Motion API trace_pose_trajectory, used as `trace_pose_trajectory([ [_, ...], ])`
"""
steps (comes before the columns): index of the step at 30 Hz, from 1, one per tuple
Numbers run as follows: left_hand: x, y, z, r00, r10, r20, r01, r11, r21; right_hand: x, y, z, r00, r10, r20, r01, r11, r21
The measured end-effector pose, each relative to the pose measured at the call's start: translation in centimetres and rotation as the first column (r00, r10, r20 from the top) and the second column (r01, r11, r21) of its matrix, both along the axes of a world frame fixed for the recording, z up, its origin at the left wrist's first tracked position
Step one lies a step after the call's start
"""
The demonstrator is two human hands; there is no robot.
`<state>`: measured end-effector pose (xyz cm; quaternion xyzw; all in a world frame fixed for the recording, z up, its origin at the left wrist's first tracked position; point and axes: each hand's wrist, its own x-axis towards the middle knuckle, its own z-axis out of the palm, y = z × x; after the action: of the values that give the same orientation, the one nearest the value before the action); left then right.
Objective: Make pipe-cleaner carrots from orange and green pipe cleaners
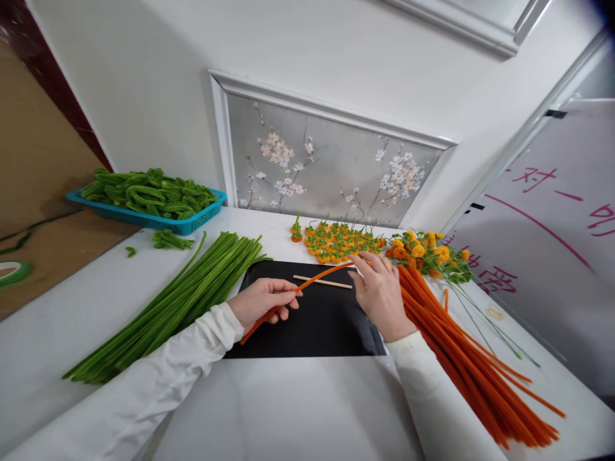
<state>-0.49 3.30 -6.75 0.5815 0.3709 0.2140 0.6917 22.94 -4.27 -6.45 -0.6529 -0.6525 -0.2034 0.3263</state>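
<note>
An orange pipe cleaner (323, 274) runs between my two hands, slightly bowed, above a black mat (312, 326). My left hand (266, 299) is closed on it near the middle, and its lower end sticks out below the palm. Thumb and fingers of my right hand (379, 291) meet at the far upper end of the pipe cleaner. Under it on the mat lies a thin wooden stick (323, 282). A thick bundle of orange pipe cleaners (461, 358) rests beside my right forearm, and a green bundle (168, 307) spreads left of the mat.
Small orange flower heads with green tops (341, 242) stand in rows behind the mat. Finished-looking flowers on stems (427, 253) lie to their right. A blue basket (192, 223) of folded green pieces sits back left. Green tape (14, 273) is at the left edge; a whiteboard (552, 256) stands right.
</note>
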Motion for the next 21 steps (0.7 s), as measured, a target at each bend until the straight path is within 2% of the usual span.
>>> trace_pose_trajectory([
  [3, 0.3, -0.4, 0.1, 0.999, -0.046, -0.014, 0.047, 0.998, 0.051, -2.9, -0.6, 0.7, 0.970, 0.217, 0.113, -0.217, 0.976, -0.012],
  [6, 0.4, -0.7, 0.2, 0.996, -0.087, -0.006, 0.087, 0.994, 0.060, -5.3, -0.9, 0.8, 0.888, 0.429, 0.167, -0.420, 0.903, -0.090],
  [8, 0.3, -0.8, 0.2, 0.993, -0.114, -0.005, 0.115, 0.992, 0.056, -6.2, -0.8, 0.5, 0.841, 0.502, 0.202, -0.482, 0.865, -0.141],
  [12, 0.1, -0.5, 0.4, 0.996, -0.085, 0.012, 0.085, 0.996, 0.018, -6.2, -0.2, -0.4, 0.825, 0.492, 0.278, -0.448, 0.870, -0.208],
  [15, 0.0, 0.0, 0.9, 0.999, 0.020, 0.035, -0.017, 0.997, -0.081, -5.0, 0.1, -0.3, 0.840, 0.434, 0.326, -0.398, 0.901, -0.174],
  [16, 0.0, 0.1, 1.0, 0.998, 0.060, 0.027, -0.058, 0.996, -0.070, -4.5, 0.1, -0.1, 0.849, 0.412, 0.331, -0.386, 0.911, -0.143],
  [18, 0.0, 0.5, 1.1, 0.993, 0.100, -0.054, -0.092, 0.986, 0.140, -3.2, 0.1, 0.5, 0.885, 0.352, 0.304, -0.353, 0.934, -0.054],
  [19, 0.0, 0.6, 1.1, 0.987, 0.109, -0.115, -0.072, 0.955, 0.289, -2.5, 0.1, 0.7, 0.907, 0.317, 0.276, -0.330, 0.944, 0.000],
  [20, 0.2, 0.8, 1.0, 0.975, 0.116, -0.192, -0.018, 0.893, 0.450, -1.9, 0.0, 1.0, 0.928, 0.283, 0.241, -0.304, 0.951, 0.056],
  [21, 0.4, 0.9, 0.9, 0.961, 0.127, -0.245, 0.027, 0.840, 0.542, -1.2, 0.0, 1.1, 0.945, 0.255, 0.204, -0.280, 0.954, 0.108],
])
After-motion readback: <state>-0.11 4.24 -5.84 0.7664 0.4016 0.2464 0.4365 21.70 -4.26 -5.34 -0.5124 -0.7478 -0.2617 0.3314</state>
